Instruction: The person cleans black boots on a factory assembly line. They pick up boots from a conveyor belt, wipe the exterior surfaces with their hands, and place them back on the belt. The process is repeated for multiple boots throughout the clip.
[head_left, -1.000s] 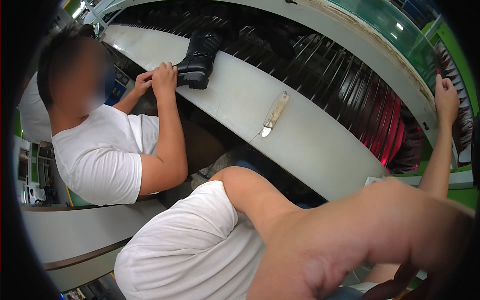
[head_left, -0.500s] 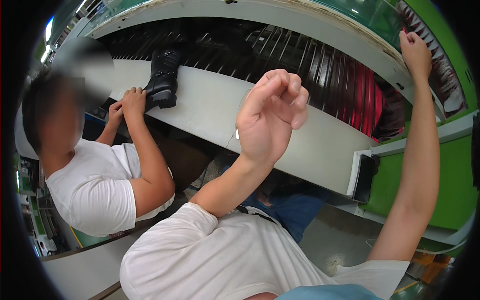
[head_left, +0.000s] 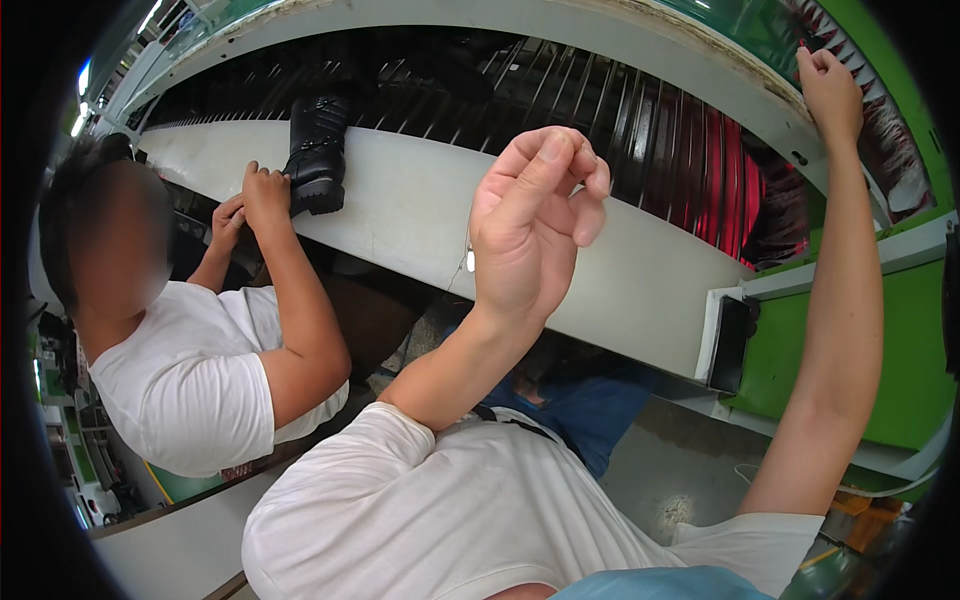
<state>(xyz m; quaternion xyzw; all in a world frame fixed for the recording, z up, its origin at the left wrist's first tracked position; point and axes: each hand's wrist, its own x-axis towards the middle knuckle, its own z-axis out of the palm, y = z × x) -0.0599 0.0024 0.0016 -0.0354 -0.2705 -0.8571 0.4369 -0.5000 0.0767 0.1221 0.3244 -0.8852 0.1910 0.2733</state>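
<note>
Right grip (head_left: 828, 88) on slanted conveyor rim (head_left: 700, 45).

Left hand (head_left: 535, 225) raised higher, fingers (head_left: 560, 165) curled.
</note>
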